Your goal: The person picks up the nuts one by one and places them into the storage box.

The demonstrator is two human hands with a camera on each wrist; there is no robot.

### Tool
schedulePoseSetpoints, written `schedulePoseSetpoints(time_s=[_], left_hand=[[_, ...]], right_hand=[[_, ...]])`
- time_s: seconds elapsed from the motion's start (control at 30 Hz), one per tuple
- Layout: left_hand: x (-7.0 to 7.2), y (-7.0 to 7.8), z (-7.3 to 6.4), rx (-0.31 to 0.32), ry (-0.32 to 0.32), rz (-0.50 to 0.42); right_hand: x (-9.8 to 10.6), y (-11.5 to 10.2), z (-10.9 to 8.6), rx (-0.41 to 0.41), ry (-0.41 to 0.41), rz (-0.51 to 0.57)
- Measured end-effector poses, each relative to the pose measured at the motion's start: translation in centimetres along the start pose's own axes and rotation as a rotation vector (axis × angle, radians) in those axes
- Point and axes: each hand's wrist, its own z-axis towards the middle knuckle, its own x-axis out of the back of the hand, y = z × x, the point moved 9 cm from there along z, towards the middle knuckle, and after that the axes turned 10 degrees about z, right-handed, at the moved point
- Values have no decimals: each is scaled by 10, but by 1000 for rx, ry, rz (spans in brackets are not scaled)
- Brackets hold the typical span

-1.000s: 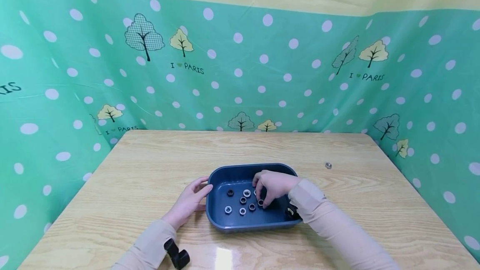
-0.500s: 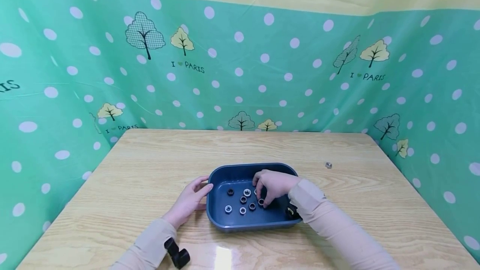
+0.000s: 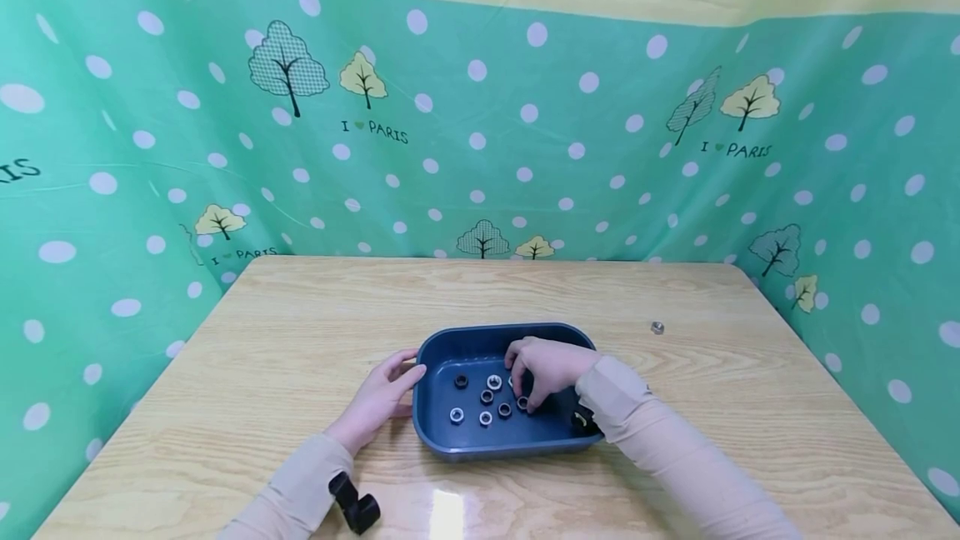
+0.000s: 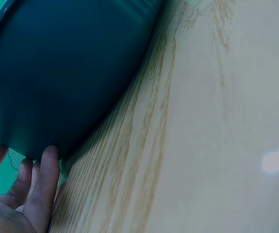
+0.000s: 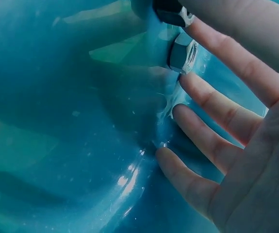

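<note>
A dark blue bin (image 3: 525,447) stands on the wooden table with several hex nuts on its floor. My left hand (image 3: 378,398) rests at the bin's left end, thumb on the rim; in the left wrist view its extended fingers (image 4: 46,179) touch the outer wall. Inside the bin on the right, my right hand (image 3: 551,369) pinches a dark nut (image 3: 522,403) between thumb and index finger. The right wrist view has that dark nut (image 5: 170,13) at the top, a second nut (image 5: 183,54) beside the middle fingertip, and the other fingers spread.
A single silver nut (image 3: 657,327) lies on the table beyond the bin's right side. Silver nuts (image 3: 457,416) and dark nuts (image 3: 461,381) are scattered over the bin's left half. A green dotted curtain (image 3: 480,165) hangs behind the table (image 3: 337,307).
The head view has tilted very slightly, so the table and bin sit a little higher in it. Both hands keep their places at the bin.
</note>
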Motion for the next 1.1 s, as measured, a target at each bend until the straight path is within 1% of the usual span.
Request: schedulePoseSetpoints(time_s=[0.17, 0.4, 0.57, 0.6, 0.97, 1.1], left_hand=[[0, 1, 0, -2, -1, -3], [1, 1, 0, 1, 2, -2], [1, 2, 0, -8, -6, 2], [1, 3, 0, -9, -5, 3], [0, 1, 0, 0, 3, -13], [0, 0, 0, -1, 6, -12]], right_hand=[[1, 0, -1, -11, -2, 15], [3, -2, -3, -23, 4, 70], [8, -4, -5, 0, 23, 104], [9, -5, -5, 14, 29, 95], [15, 1, -4, 59, 69, 157], [19, 3, -6, 72, 84, 148]])
